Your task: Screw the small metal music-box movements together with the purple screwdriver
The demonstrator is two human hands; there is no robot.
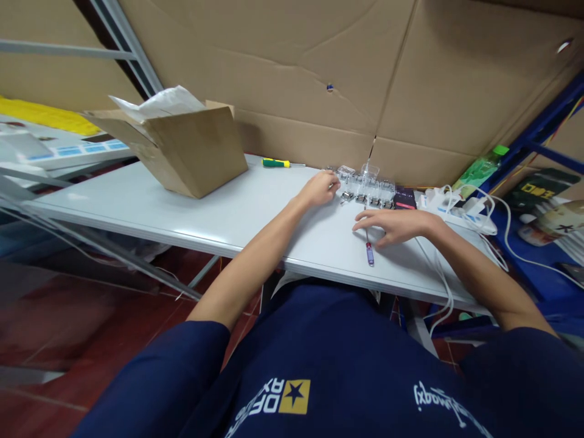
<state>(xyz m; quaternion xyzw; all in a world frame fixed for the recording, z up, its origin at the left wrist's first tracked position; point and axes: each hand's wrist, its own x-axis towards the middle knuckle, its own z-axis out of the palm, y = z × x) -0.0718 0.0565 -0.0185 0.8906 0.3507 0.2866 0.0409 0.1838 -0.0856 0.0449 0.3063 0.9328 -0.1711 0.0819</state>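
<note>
Long white bench (269,204): being worked at here.
Left hand (320,188): curled by clear plastic boxes (371,187), grip can't be told.
Right hand (395,224): fingers apart, a reach seemingly being made.
Slim purple-and-red-handled screwdriver (369,254): laid on the bench, just under those fingers; light pinch probably needed.

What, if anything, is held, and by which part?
Right hand: nothing visibly gripped, spread over the purple-handled screwdriver. Left hand: cannot tell, beside clear plastic containers.
</note>
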